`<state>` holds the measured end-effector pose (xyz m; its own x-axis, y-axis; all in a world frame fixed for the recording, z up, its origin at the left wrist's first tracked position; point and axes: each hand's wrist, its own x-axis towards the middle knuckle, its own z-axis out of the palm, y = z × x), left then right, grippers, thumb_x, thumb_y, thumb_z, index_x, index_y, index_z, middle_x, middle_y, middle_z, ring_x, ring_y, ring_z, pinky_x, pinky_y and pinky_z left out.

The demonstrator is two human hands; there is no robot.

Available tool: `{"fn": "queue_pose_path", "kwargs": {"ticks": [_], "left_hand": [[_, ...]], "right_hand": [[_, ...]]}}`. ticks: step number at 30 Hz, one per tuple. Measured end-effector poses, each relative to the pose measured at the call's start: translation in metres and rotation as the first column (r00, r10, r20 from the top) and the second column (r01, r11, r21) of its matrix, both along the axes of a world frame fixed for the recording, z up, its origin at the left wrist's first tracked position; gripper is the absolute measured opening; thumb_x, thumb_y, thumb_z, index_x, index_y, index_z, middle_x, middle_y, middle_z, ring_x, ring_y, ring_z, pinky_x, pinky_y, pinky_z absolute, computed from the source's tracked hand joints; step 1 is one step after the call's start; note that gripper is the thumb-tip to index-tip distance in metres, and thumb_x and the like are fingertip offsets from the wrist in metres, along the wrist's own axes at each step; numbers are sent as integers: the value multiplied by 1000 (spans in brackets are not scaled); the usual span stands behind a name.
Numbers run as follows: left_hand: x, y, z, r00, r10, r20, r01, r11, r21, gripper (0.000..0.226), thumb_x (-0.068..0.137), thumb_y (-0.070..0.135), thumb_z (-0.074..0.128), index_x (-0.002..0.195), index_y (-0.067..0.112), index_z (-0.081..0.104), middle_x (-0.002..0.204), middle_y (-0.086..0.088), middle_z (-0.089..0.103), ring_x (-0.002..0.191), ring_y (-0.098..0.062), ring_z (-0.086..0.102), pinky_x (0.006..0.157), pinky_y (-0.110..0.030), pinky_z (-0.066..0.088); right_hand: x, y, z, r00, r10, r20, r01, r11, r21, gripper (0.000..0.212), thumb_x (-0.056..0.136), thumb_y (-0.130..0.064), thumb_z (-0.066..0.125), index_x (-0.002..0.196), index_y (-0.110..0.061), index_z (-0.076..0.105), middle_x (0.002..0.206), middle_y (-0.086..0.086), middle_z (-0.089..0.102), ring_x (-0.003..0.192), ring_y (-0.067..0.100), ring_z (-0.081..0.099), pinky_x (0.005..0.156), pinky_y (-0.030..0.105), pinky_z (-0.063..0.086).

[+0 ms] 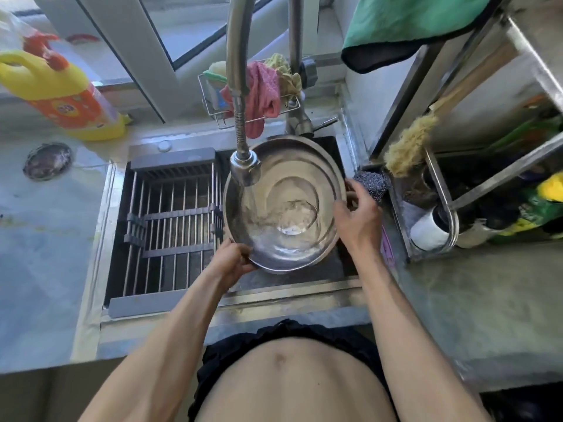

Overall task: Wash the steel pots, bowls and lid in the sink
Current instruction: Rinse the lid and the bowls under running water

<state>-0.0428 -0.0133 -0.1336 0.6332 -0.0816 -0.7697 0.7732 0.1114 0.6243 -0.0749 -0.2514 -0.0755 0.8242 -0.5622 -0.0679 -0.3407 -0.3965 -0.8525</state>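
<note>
A person is holding a wide steel bowl (292, 205) over the right part of the sink (341, 271), tilted a little toward the body. The left hand (233, 260) is gripping the bowl's near-left rim, fingers curled around the edge. The right hand (358, 216) is gripping the bowl's right rim, thumb lying over the edge and fingers wrapping behind it. Directly above the bowl's left side, the faucet head (245, 169) is pouring a stream of water (248, 205) into it, and the water is swirling and pooling in the bowl's bottom. Left of the bowl, a drying rack (170, 226) of metal bars is sitting across the sink's left half. Just right of the bowl, behind the right hand, a ball of steel wool (370, 184) is lying on the counter edge. Behind the bowl, a wire caddy (213, 108) is holding a pink cloth (263, 95) and sponges. Far left of the bowl, a yellow detergent bottle (64, 92) is standing on the counter, and a round sink strainer (47, 161) is lying nearer. Up and right of the bowl, a green towel (408, 22) is hanging off a metal shelf (499, 172), and a scrubbing brush (408, 147) is leaning against it.
</note>
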Motion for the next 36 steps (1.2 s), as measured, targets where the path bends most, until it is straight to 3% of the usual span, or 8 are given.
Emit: {"fn": "queue_pose_path", "kwargs": {"ticks": [2, 6, 11, 13, 16, 20, 31, 36], "left_hand": [[-9, 0, -4, 999, 18, -43, -19, 1000, -3, 56, 90, -18, 36, 134, 14, 45, 112, -20, 67, 97, -38, 68, 73, -51, 63], [-6, 4, 9, 997, 45, -63, -45, 999, -10, 32, 85, -10, 39, 113, -1, 52, 103, -24, 65, 86, -38, 66, 66, -54, 64], [12, 18, 43, 1000, 2, 16, -5, 988, 151, 17, 86, -7, 40, 85, 9, 46, 73, -9, 43, 55, -22, 52, 52, -47, 60], [19, 22, 53, 999, -23, 46, 13, 975, 220, 18, 86, -8, 42, 80, 9, 45, 75, -9, 41, 54, -21, 54, 59, -52, 61], [29, 21, 67, 995, -97, 18, 87, 947, 309, 10, 90, -3, 46, 89, 6, 50, 87, -13, 50, 68, -28, 64, 72, -58, 61], [44, 16, 85, 975, -221, -16, 207, 881, 426, 8, 96, 11, 51, 99, 4, 53, 91, -16, 56, 75, -37, 73, 79, -55, 62], [63, 13, 113, 926, -376, -34, 323, 745, 584, 26, 98, 26, 52, 103, 2, 61, 100, -22, 67, 69, -37, 76, 70, -45, 65], [63, 4, 114, 909, -393, 136, 228, 746, 626, 21, 87, 19, 57, 101, 6, 65, 98, -18, 71, 70, -33, 76, 54, -38, 63]], "right_hand": [[3, 1, 9, 999, 32, -41, -34, 997, -68, 46, 84, -30, 57, 129, -22, 63, 104, 2, 73, 93, 22, 65, 79, 32, 53], [6, -6, 2, 978, 0, -207, -30, 990, -141, 28, 85, -39, 53, 93, -16, 68, 89, 14, 71, 83, 36, 58, 66, 34, 40], [12, -13, -15, 920, 59, -388, 23, 979, 205, 39, 72, -47, 53, 92, -15, 65, 89, 9, 68, 81, 34, 68, 68, 49, 60], [13, -6, -20, 900, 146, -411, 44, 907, 419, 32, 76, -41, 54, 96, -16, 58, 94, 10, 64, 84, 35, 69, 63, 47, 60], [7, 3, -20, 870, 209, -447, 118, 791, 601, 10, 89, -20, 47, 97, -16, 52, 87, 12, 61, 66, 32, 68, 50, 33, 54], [4, 2, -12, 838, 215, -501, 202, 731, 651, 13, 89, -14, 41, 89, -11, 54, 79, 16, 62, 52, 36, 67, 37, 22, 45], [5, 12, -18, 802, 235, -549, 268, 681, 682, 14, 88, -12, 37, 91, -8, 51, 78, 22, 66, 54, 36, 69, 41, 22, 47], [3, 12, -31, 845, 166, -508, 312, 617, 722, 15, 81, 1, 39, 88, -3, 51, 70, 19, 63, 58, 38, 67, 48, 33, 55]]}}
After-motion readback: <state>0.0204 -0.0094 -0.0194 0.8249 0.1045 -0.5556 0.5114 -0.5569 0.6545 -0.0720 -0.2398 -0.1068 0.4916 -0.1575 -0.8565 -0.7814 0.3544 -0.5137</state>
